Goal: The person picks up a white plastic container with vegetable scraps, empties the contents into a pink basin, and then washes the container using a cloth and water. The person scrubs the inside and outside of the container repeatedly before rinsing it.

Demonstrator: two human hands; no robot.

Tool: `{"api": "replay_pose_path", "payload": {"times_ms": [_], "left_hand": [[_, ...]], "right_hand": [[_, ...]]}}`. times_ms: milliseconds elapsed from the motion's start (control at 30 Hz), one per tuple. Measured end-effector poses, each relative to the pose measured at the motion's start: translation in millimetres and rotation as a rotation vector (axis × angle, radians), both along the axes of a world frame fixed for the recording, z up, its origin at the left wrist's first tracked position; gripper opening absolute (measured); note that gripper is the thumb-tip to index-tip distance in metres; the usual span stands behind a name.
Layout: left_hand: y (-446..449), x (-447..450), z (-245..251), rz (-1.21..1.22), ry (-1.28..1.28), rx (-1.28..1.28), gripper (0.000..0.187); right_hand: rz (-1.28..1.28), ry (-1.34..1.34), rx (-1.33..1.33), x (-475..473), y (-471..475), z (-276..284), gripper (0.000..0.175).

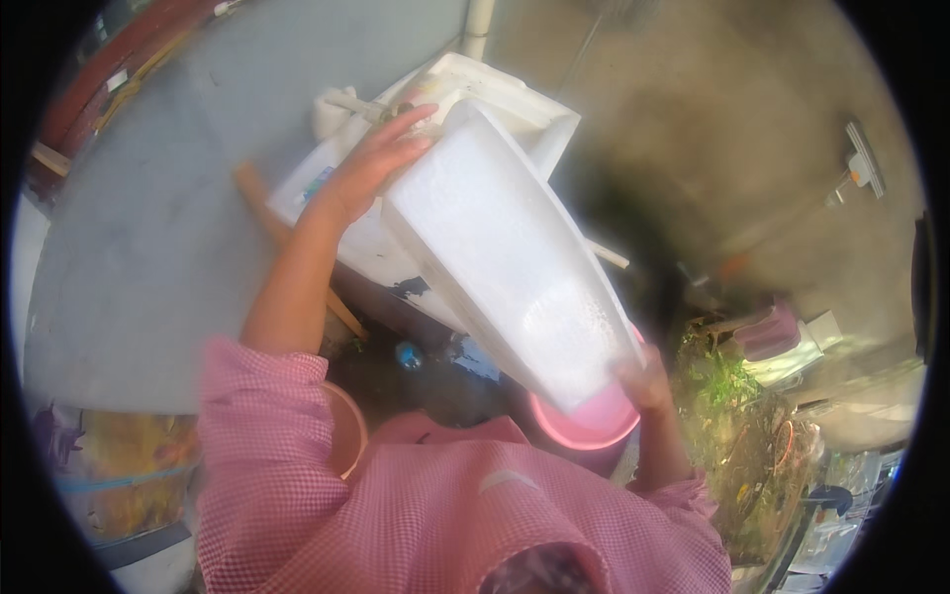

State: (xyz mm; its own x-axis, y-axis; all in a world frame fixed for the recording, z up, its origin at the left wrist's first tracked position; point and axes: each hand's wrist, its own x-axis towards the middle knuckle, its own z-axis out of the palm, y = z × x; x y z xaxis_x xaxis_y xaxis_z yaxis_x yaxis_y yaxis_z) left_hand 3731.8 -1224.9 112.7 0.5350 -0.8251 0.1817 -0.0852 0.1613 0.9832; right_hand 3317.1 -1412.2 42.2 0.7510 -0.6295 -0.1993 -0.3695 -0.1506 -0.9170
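A long white container, wet with drops near its lower end, slants across the view in front of me. My left hand is at its upper left edge, close to a tap; the thumb's grip is partly hidden. At the lower right end my right hand, somewhat blurred, grips the rim. A pink bucket stands beneath that end, partly covered by it. Behind the container is a white sink, its basin largely blocked from sight.
A grey wall rises on the left, with a white pipe beyond the sink. An orange-pink tub is by my left side. Green plants and a dark pink object lie to the right. A floor squeegee is farther off.
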Motion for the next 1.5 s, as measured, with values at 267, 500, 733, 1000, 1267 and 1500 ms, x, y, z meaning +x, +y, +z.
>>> {"api": "replay_pose_path", "payload": {"times_ms": [267, 500, 733, 1000, 1267, 1500], "left_hand": [[-69, -112, -17, -0.139, -0.386, -0.041, 0.038], [-42, -187, -52, -0.064, -0.682, -0.418, 0.033], [-62, -152, -73, 0.228, -0.789, -0.116, 0.03], [-75, -130, -94, 0.123, -0.703, 0.023, 0.04], [-48, -215, -71, -0.163, -0.826, -0.34, 0.038], [-83, -148, -93, 0.189, -0.683, -0.124, 0.043]], "right_hand": [[-0.041, 0.159, -0.343, 42, 7, 39, 0.03], [-0.233, -0.196, -0.257, 29, 48, 34, 0.033], [-0.406, -0.379, -0.108, 25, 57, 11, 0.029], [-0.304, -0.386, -0.156, 19, 60, 12, 0.025], [-0.299, -0.365, -0.182, -4, 34, -11, 0.022], [-0.532, -0.375, -0.18, 2, 28, -6, 0.02]]}}
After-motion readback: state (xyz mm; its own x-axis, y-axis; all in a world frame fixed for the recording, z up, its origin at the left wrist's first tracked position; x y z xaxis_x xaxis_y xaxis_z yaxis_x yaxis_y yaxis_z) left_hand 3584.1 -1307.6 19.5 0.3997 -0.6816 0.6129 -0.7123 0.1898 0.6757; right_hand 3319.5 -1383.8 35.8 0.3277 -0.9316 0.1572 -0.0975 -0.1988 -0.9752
